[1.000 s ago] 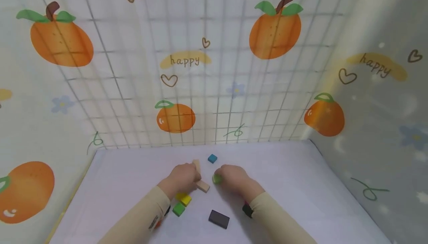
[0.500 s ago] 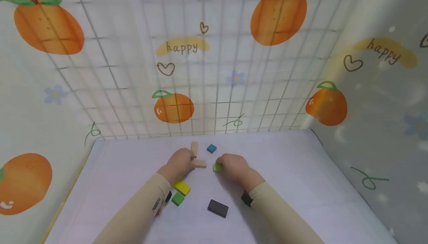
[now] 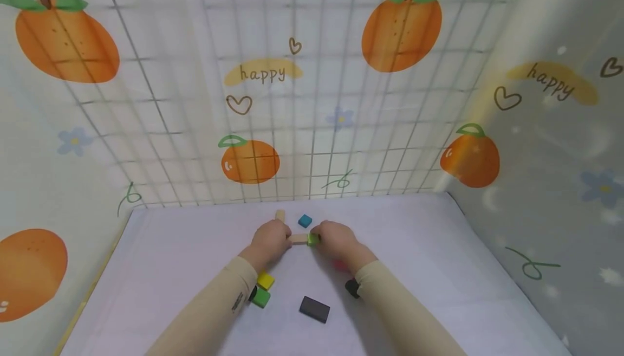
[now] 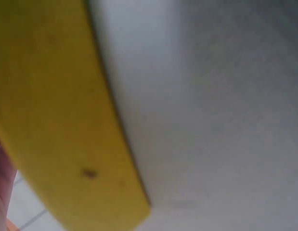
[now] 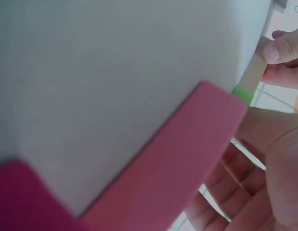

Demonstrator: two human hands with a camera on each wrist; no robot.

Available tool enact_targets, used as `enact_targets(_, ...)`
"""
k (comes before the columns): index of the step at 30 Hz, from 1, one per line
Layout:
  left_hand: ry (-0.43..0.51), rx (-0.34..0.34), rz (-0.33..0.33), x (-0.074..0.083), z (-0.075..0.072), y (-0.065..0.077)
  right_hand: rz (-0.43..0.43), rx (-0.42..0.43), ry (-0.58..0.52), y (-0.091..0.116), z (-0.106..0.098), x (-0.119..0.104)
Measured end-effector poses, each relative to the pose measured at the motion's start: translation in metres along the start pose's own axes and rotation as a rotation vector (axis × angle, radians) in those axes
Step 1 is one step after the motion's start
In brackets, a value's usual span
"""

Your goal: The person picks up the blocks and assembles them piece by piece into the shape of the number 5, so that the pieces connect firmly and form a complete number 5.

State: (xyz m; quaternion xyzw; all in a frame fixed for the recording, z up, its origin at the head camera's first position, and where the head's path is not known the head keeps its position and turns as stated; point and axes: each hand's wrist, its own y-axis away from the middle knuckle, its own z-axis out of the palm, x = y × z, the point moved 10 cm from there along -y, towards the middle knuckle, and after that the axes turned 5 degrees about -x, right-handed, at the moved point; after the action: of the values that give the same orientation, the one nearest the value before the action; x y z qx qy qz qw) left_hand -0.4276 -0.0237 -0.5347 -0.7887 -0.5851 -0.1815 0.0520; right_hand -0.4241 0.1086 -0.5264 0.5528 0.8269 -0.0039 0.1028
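Observation:
My left hand (image 3: 270,241) pinches a plain wooden block (image 3: 299,239) by its left end, thumb on it in the right wrist view. The block's other end meets a light green block (image 3: 312,239), held at the fingertips of my right hand (image 3: 336,239). They stand end to end, and the right wrist view shows the green block (image 5: 244,94) against the wooden one. A second wooden block (image 3: 280,215) lies just behind my left hand, partly covered by it. The left wrist view is filled by a yellow block (image 4: 67,120), with a sliver of hand at its edge.
A blue block (image 3: 305,221) lies behind the hands. Nearer are a yellow block (image 3: 265,280), a green block (image 3: 261,297) and a dark block (image 3: 314,309). Under the right wrist sits a pink block (image 5: 173,159), beside a magenta one (image 5: 28,197). A patterned curtain (image 3: 263,117) backs the table.
My left hand has turned the wooden block level and carried it right until it meets the green block. The right hand stays nearly in place. The head view has tilted slightly.

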Motion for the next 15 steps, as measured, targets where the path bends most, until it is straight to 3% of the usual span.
enact_targets(7, 0.033, 0.002, -0.033, -0.0013, -0.0002, 0.0024, 0.015, -0.016, 0.005, -0.004, 0.0033, 0.0034)
enact_targets(15, 0.022, 0.025, -0.012, -0.0029, 0.004, 0.0004, 0.019, 0.0, -0.005, -0.0036, 0.0033, 0.0035)
